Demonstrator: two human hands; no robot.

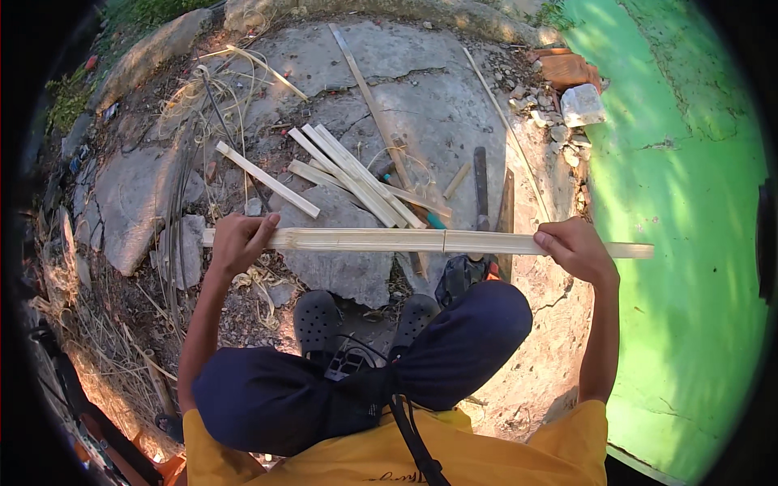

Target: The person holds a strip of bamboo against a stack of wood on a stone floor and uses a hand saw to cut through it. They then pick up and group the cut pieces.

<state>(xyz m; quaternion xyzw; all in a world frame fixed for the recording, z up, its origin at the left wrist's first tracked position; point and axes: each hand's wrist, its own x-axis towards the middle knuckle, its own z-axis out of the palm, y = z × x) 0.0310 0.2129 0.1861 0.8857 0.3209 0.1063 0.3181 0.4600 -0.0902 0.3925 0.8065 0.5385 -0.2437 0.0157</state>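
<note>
A long pale bamboo strip stretches level across the view, above my knees. Fine lines run along its length, and I cannot tell whether it is one piece or several laid together. A thin dark line crosses it right of the middle. My left hand is closed around it near its left end, thumb on top. Toward the right end my right hand grips it the same way, and a short length sticks out past the fingers. Beyond it, several cut bamboo pieces lie in a loose pile, with a single piece to their left.
A long flat slat lies on the cracked concrete. A dark bar-shaped tool rests right of the pile. Thin shavings tangle at far left. Rubble and a white block border the green floor. My clogs are below.
</note>
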